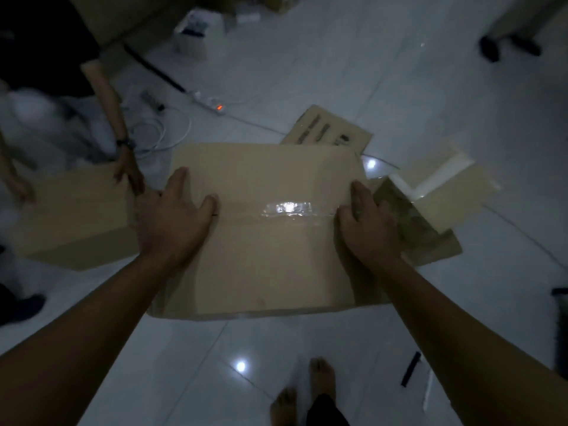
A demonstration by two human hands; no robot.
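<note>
Cardboard box (270, 241) flat on tiled floor (338, 56), centre of view, top flaps closed. Tape seam (289, 208) running side to side across the top, glare on it, so long axis of seam left-right, square to the forearms.

Left hand (175, 219) spread flat on top at the left end of the seam, fingers straight, thumb tip right at the seam line; pressing, not grasping. Right hand (368, 229) at the opposite end, thumb on top near the tape end, fingers laid nearly straight along the right edge; nothing pinched there either. Box squarely between both hands, neither clearly nearer. Probably smoothing tape or holding flaps down; for a lift, need to drop both hands to the side walls first.

Further out: second box (76, 216) touching or just beside on the left, another person's hand (129, 175) on its top corner. Flattened cardboard (325, 130) behind, taped cardboard sheet (445, 192) just beside on the right. Power strip (210, 104) with orange light well beyond. Bare feet (321, 376) near bottom edge.
</note>
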